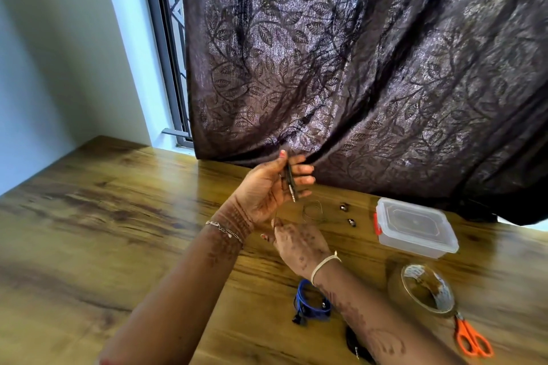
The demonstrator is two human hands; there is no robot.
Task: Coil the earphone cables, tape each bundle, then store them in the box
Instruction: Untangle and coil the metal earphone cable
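My left hand (pixel 268 187) is raised over the table, pinching the jack end of a thin black earphone cable (pixel 290 184) between thumb and fingers. Just below it my right hand (pixel 299 243) pinches the same cable lower down. The rest of the cable lies in a loose loop (pixel 312 212) on the wood, with two earbuds (pixel 344 207) beyond it. A coiled blue cable bundle (pixel 311 304) rests under my right forearm. A clear plastic box (pixel 415 228) with a red latch stands shut at the right.
A roll of brown tape (pixel 427 290) and orange scissors (pixel 473 338) lie at the right front. A dark item (pixel 355 344) sits partly hidden by my right forearm. A dark leaf-patterned curtain (pixel 355 68) hangs over the wooden table's (pixel 103 216) far edge.
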